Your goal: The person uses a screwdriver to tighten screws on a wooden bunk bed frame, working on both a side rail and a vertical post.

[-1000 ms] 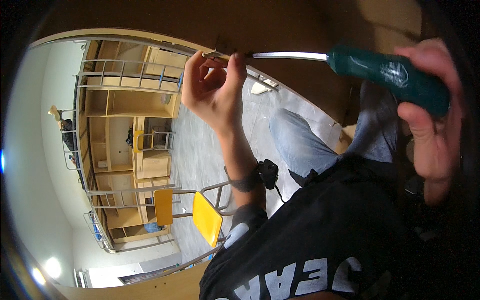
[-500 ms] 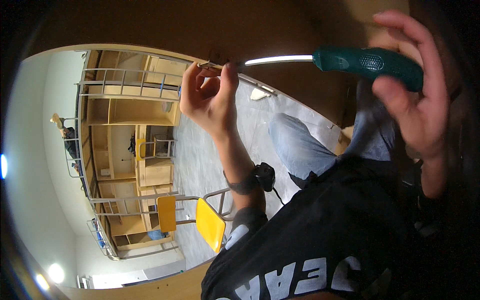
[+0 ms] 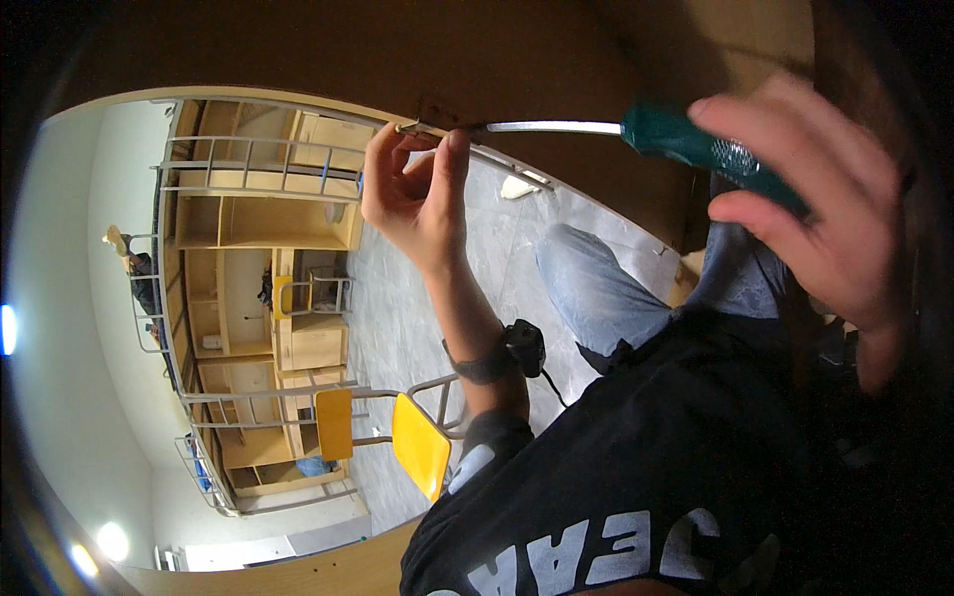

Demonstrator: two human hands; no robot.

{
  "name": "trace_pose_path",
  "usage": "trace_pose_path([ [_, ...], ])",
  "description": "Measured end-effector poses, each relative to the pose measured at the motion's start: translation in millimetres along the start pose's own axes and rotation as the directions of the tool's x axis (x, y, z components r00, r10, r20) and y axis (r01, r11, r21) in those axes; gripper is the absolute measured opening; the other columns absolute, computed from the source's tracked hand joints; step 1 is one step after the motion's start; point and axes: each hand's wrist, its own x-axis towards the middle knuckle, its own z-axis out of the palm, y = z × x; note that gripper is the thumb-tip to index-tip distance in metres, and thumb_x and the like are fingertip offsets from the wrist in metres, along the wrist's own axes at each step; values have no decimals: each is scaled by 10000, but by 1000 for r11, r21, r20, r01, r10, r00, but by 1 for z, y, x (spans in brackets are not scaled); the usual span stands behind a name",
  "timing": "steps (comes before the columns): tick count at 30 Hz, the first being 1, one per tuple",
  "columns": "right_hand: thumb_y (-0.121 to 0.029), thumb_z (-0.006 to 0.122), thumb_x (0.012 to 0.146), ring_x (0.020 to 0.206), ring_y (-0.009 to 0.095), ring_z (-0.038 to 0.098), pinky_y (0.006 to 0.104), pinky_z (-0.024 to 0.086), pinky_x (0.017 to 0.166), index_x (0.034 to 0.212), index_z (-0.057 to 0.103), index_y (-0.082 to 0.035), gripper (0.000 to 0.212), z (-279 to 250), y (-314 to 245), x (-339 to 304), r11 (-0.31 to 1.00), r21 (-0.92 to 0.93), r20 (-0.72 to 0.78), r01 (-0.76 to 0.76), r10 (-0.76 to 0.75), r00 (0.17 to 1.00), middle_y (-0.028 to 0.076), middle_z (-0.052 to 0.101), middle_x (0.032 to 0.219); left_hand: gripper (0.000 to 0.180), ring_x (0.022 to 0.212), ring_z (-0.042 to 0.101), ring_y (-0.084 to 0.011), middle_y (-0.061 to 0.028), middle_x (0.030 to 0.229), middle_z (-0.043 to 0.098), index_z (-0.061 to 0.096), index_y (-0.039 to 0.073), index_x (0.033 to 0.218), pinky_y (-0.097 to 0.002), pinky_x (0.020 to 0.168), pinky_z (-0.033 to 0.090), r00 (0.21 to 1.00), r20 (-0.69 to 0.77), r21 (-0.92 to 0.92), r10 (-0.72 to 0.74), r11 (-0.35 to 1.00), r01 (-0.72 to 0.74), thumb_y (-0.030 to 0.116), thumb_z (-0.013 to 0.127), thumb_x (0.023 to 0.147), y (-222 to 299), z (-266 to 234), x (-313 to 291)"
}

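A screwdriver (image 3: pixel 676 137) with a dark green handle and a bright shaft lies nearly level across the dark underside of a wooden panel (image 3: pixel 298 65). My right hand (image 3: pixel 825 199), slightly blurred, is closed around the rear of its handle, with the thumb below and fingers above. The shaft's tip end is darkened, close to the panel's edge and my left fingertips. My left hand (image 3: pixel 422 194) pinches a small metal fitting (image 3: pixel 412 127) at that edge; the fingers partly cover it. Beside it, a thin metal rail (image 3: pixel 512 167) runs along the edge.
Yellow chairs (image 3: pixel 420 447) with metal frames stand on the grey tiled floor (image 3: pixel 388 328). Wooden bunk units (image 3: pixel 234 343) with shelves and metal rails line the far side. My jeans-clad leg (image 3: pixel 596 283) is below the panel, and a black strapped device (image 3: pixel 525 348) sits on my left forearm.
My right hand has gone from loosely spread around the handle to wrapped over it, and the handle's rear end has dipped. My left hand has barely moved.
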Motion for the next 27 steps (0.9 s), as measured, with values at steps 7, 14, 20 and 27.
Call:
trace_pose_path([
  [7,-11,670,742,728,173,596,290,471,624,1183,576,-13,451,-12,2,14,995,17,135,-101,98,986,113,596,863,369,762,633,-120,-143,852,663,529,-74,1116,-199,647,512,987,75,-145,-140,978,149,-5,698,795,-9,0,8],
  [14,-51,622,784,864,225,639,323,503,712,1190,579,-40,408,-8,0,17,981,-192,18,2,2,1000,136,630,966,391,766,640,-130,-159,859,670,526,-77,1127,-205,652,511,986,103,-120,-134,982,146,-14,706,786,-9,-2,9],
  [20,-65,652,761,814,245,636,309,482,650,1119,624,11,367,-8,-1,20,932,-307,89,192,-173,981,159,614,904,398,771,644,-137,-171,877,676,536,-91,1116,-221,680,510,987,97,-175,-127,974,142,-26,717,769,-11,1,7],
  [27,-49,639,781,798,231,626,320,485,765,1129,626,-30,349,-1,-4,19,960,196,-26,-198,207,978,155,619,941,377,772,633,-132,-154,871,679,569,-106,1095,-218,692,501,983,70,-280,-171,942,184,-34,723,759,-15,4,7],
])
